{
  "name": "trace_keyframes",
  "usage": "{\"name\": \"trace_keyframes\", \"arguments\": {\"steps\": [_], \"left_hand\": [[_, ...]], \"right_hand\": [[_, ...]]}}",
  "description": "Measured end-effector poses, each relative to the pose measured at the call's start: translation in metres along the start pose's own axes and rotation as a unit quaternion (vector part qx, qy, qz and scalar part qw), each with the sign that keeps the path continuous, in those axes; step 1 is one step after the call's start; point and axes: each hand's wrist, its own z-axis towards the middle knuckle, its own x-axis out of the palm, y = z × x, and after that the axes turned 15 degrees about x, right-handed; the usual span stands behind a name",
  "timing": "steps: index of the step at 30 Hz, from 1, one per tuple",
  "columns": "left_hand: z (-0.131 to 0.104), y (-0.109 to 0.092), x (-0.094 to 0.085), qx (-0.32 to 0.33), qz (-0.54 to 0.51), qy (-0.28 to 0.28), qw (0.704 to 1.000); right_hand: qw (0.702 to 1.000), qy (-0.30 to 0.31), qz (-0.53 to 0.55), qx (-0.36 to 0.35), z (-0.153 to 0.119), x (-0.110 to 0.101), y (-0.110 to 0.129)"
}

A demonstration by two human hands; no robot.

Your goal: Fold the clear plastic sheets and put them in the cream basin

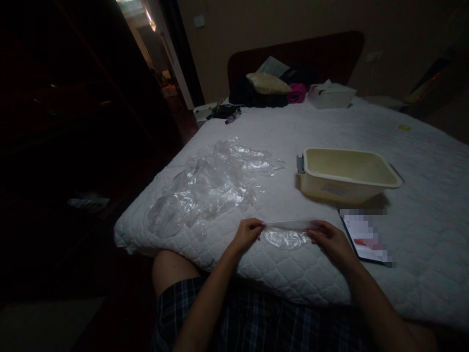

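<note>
Stretched between my two hands is a clear plastic bag (286, 237), its upper edge pulled taut just above the quilted bed. My left hand (250, 232) pinches one end of that edge. At the other end, my right hand (324, 234) grips it between thumb and fingers, slightly blurred. To the left lies a loose spread of crumpled clear plastic bags (212, 181). A cream plastic tub (337, 188) with grey side clips stands beyond my right hand. Beside that hand a tablet-like device (366, 239) rests on the bed, its screen partly pixelated.
The white quilted mattress (278, 132) fills the middle. At its far end are a cushion (269, 83), dark cloth, a magenta roll (296, 93) and a white box (330, 95). A small bedside stand (201, 112) is at the far left corner. The room is dim.
</note>
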Motion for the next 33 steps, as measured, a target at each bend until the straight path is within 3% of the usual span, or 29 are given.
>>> {"name": "trace_keyframes", "arguments": {"steps": [5,7,9,10,12,15,20,28,33], "left_hand": [[-0.005,0.003,0.000,0.067,0.063,0.003,0.996],[-0.006,0.004,-0.001,0.079,0.093,0.020,0.992],[-0.008,0.003,-0.002,0.099,0.124,0.035,0.987],[-0.008,0.003,-0.002,0.112,0.137,0.040,0.983],[-0.009,0.001,-0.003,0.141,0.155,0.045,0.977],[-0.011,-0.001,-0.003,0.174,0.162,0.047,0.970],[-0.012,-0.002,-0.005,0.196,0.169,0.060,0.964],[-0.012,0.000,-0.005,0.193,0.150,0.076,0.967],[-0.010,-0.023,-0.017,0.157,0.151,0.131,0.967]], "right_hand": [[0.984,0.017,-0.156,-0.079,-0.007,-0.015,0.005],[0.963,-0.038,-0.232,-0.133,-0.013,-0.020,0.016],[0.926,-0.142,-0.293,-0.191,-0.022,-0.019,0.032],[0.902,-0.199,-0.314,-0.218,-0.026,-0.014,0.039],[0.866,-0.235,-0.348,-0.270,-0.035,0.002,0.050],[0.827,-0.195,-0.413,-0.329,-0.043,0.035,0.048],[0.766,-0.148,-0.517,-0.354,-0.053,0.073,0.008],[0.745,-0.124,-0.552,-0.353,-0.058,0.077,-0.035],[0.744,-0.118,-0.553,-0.356,-0.053,0.076,-0.044]]}}
